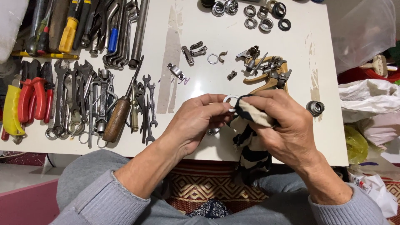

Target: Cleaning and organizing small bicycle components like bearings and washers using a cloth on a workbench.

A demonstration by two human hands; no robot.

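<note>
— Held what, at centre frame?
— Pinched a small metal ring in the left hand, fingers pressed together on its rim, just above the white counter.
— And the right hand?
— Closed on a striped black-and-cream cloth, pressed against that ring; draped down past the counter's near edge.
— Lay where, the rest?
— Spread at left: wrenches, red-handled pliers, a wooden-handled screwdriver. Scattered at upper centre: more rings. Sat just above the hands: a yellow-handled tool.
</note>
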